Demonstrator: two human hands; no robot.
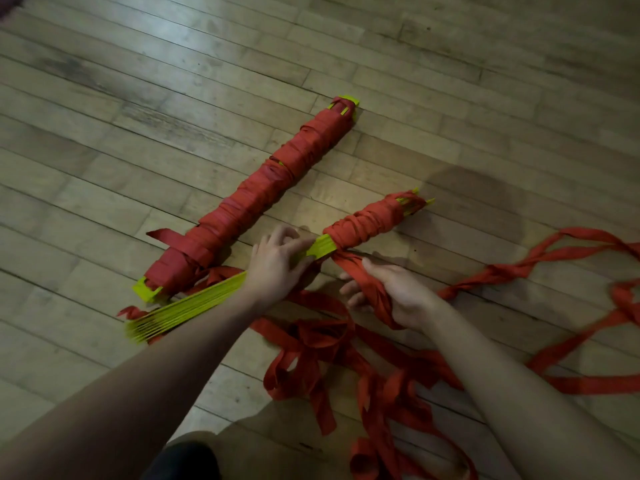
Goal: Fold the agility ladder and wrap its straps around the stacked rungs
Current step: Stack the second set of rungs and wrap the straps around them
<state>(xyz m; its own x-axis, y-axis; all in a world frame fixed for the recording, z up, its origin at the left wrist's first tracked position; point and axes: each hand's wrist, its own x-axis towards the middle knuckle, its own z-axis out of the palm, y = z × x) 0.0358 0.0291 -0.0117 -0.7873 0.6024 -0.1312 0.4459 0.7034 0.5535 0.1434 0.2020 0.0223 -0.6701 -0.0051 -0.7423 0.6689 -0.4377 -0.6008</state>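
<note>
On the floor [104, 140], 1 finished bundle [256, 195] lies wrapped while the left hand [277, 265] grips the half-bound yellow rungs [194, 306] and the right hand [391, 296] clutches loose red straps [346, 344].

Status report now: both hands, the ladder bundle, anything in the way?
Left hand holds rung stack. Right hand grips strap. Far end wrapped, near end bare. Loose strap heaped on floor; finished bundle lies alongside.

1. Left hand [277, 263]: forearm reaches forward from the lower left, palm down, fingers curled over the stacked rungs [320, 245].
2. Right hand [388, 292]: forearm enters from the lower right, fingers gripping bunched red straps [363, 278].
</note>
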